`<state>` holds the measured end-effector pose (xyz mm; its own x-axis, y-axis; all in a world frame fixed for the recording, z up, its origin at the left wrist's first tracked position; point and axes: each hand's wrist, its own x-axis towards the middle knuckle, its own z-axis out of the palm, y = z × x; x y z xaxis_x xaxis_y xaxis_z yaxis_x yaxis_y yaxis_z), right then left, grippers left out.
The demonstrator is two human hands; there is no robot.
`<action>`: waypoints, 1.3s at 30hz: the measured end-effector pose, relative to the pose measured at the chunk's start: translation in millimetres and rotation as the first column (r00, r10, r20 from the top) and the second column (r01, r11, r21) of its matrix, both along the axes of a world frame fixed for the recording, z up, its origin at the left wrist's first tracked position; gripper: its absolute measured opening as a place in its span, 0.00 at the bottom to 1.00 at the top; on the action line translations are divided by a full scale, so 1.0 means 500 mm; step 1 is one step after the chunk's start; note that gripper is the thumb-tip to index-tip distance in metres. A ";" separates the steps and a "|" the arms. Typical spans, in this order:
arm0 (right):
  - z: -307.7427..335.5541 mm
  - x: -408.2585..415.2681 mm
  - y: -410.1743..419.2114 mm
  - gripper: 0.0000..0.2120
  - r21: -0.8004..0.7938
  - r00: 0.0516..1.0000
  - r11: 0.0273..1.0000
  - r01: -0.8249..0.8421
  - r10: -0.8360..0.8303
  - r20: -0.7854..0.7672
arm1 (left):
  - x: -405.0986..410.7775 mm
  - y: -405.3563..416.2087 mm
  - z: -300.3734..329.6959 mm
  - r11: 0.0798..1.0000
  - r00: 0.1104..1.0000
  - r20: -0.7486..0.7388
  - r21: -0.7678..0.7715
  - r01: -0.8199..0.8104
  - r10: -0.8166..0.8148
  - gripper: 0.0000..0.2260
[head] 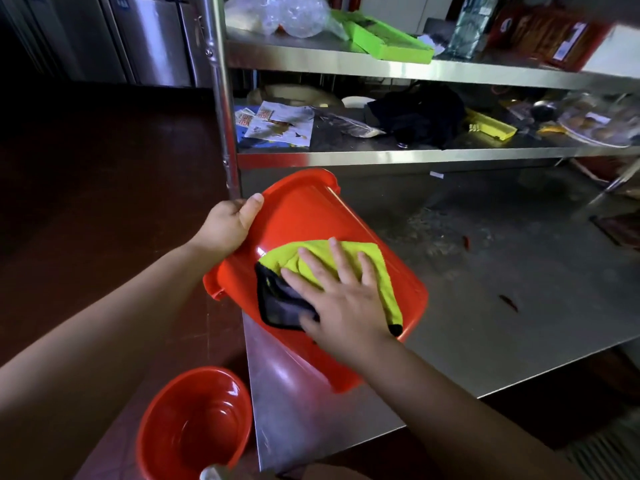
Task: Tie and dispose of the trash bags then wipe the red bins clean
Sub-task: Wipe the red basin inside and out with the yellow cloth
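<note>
stainless steel table [485,323], worn and smeared, a few small red scraps [508,302] on its surface. above it a two-tier steel shelf rack [381,155] on a round steel post [221,98]. lower tier: printed paper sheets [277,124], dark bundled cloth [419,116], yellow plastic tray [490,125], clear lidded container [602,121] at far right. upper tier: crumpled clear plastic bag [287,15], bright green flat tray [388,39], red-brown printed box [550,32]. stainless steel cabinet [145,36] at upper left. dark reddish floor [86,168].
</note>
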<state>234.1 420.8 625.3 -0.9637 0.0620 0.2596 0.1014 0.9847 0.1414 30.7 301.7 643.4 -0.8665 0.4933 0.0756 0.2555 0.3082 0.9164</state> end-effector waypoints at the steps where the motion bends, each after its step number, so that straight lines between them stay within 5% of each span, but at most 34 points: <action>1: 0.011 -0.005 0.014 0.30 -0.063 0.999 0.997 0.037 -0.039 -0.020 | 0.000 -0.002 -0.002 1.000 1.000 0.003 0.004 0.003 -0.003 0.21; 5: 0.045 -0.043 0.106 0.29 -0.447 0.980 0.874 0.189 -0.197 0.030 | 0.004 -0.020 -0.011 0.999 0.998 0.066 0.044 0.018 -0.021 0.18; 9: 0.067 -0.059 0.195 0.18 -0.865 0.904 0.356 0.353 -0.368 0.217 | 0.005 -0.027 -0.023 0.999 0.999 0.039 0.028 -0.016 0.015 0.18; 12: 0.064 -0.048 0.224 0.10 -0.893 0.881 0.240 0.380 -0.388 0.270 | 0.003 -0.007 -0.015 0.997 0.998 -0.036 -0.055 -0.057 0.055 0.21; 17: 0.048 -0.005 0.195 0.16 -0.844 0.882 0.379 0.380 -0.423 0.207 | -0.014 0.035 0.004 0.978 0.996 -0.071 -0.195 -0.073 0.061 0.25; 21: 0.027 0.050 0.154 0.27 -0.544 0.943 0.803 0.243 -0.327 -0.062 | -0.016 0.081 0.021 0.964 0.992 -0.116 -0.252 -0.080 0.052 0.25; 23: 0.014 0.072 0.121 0.30 -0.340 0.959 0.911 0.232 -0.272 -0.075 | -0.017 0.101 0.027 0.963 0.989 -0.146 -0.257 -0.075 0.038 0.25; 32: -0.053 0.120 0.014 0.33 0.110 0.996 0.992 -0.070 0.064 0.056 | -0.022 0.162 0.051 0.949 0.993 -0.122 -0.314 -0.040 0.002 0.29; 39: -0.003 0.109 0.071 0.31 -0.145 0.998 0.987 0.062 -0.061 0.015 | 0.005 0.089 0.019 0.984 0.995 -0.090 -0.173 -0.049 0.034 0.23</action>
